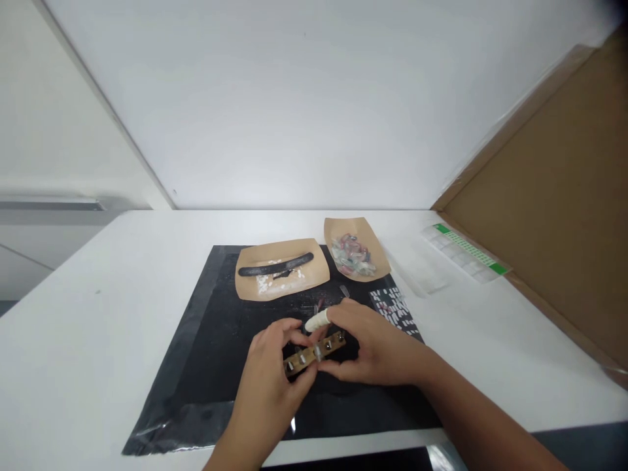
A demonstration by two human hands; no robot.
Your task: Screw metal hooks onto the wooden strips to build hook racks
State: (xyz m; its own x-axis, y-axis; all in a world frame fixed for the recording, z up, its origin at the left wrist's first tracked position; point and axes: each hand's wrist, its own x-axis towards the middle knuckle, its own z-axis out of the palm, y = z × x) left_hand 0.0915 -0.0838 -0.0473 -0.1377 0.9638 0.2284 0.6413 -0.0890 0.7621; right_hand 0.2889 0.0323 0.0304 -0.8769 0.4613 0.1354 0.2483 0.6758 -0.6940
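A small wooden strip point(314, 353) with several metal fittings and pale pieces on it is held above the black mat point(206, 353). My left hand point(269, 366) grips its left end between thumb and fingers. My right hand point(366, 343) is closed around its right part, with a white finger cover point(318, 320) on one finger. What lies between the fingertips is too small to tell. A few small clear and reddish pieces point(320, 305) rest on the mat just beyond the hands.
Behind the hands, a paper tray point(282, 291) holds a black curved file and white bits. Another tray point(333, 229) holds clear and reddish pieces. White pieces on a dark sheet point(392, 311) lie right. Farther right are a clear case point(464, 252) and cardboard point(549, 190).
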